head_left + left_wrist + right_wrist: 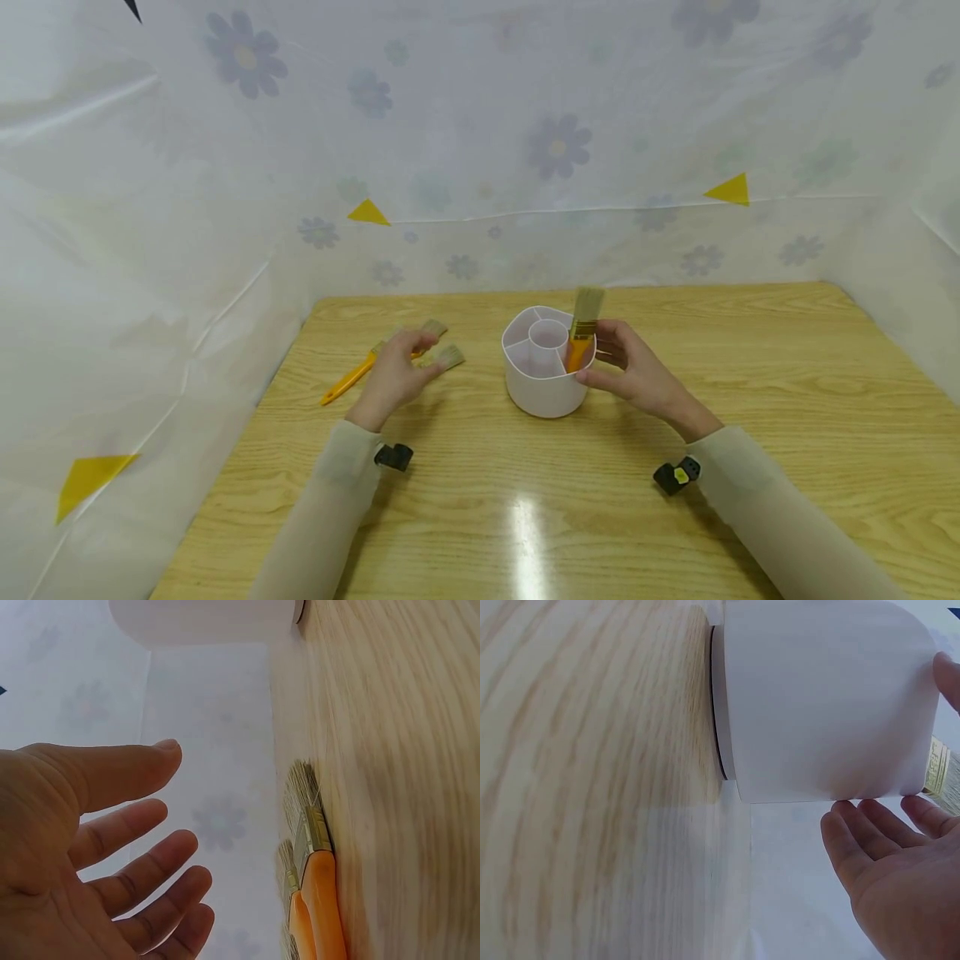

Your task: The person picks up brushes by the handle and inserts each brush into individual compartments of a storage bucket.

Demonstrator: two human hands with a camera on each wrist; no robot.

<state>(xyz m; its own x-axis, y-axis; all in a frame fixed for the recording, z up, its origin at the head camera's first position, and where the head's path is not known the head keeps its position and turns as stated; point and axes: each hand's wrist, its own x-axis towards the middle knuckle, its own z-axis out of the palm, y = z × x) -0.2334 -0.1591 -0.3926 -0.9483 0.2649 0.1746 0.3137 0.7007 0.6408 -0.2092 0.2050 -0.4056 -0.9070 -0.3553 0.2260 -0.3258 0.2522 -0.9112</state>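
A white round desk organizer (546,396) with several compartments around a central cup stands on the table. One paintbrush (579,350) with an orange handle is upright in its right compartment, bristles up. My right hand (633,372) holds the organizer's right side, thumb at the near rim and fingertips against the wall (825,705). To the left, my left hand (393,375) hovers over more paintbrushes (348,385) lying on the table, partly hidden by it. In the left wrist view its fingers are loosely spread, touching nothing, beside the orange-handled brushes (322,900).
The wood-grain table (480,500) has its far edge against a flowered plastic sheet (480,150). Similar sheeting hangs at the left and right. Yellow triangular markers (369,212) are stuck on the sheet. Small black cameras (393,457) sit at both wrists.
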